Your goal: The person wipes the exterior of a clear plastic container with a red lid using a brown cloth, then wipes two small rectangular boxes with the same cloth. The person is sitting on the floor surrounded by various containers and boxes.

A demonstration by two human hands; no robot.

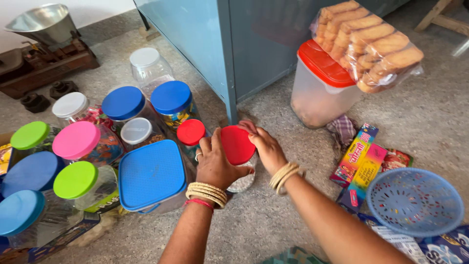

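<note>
Red lid [237,144] sits tilted between both hands, the left hand [215,164] steadying the clear jar [243,182] and the right hand [267,149] pinching the rim, so it seats best levelled before pressing.

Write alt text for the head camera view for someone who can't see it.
Two hands, left hand and right hand, grip a red lid on a clear jar on a speckled floor. Coloured-lid jars crowd the left; a blue basket lies right, a rusk bag tops a red-lidded container.
</note>
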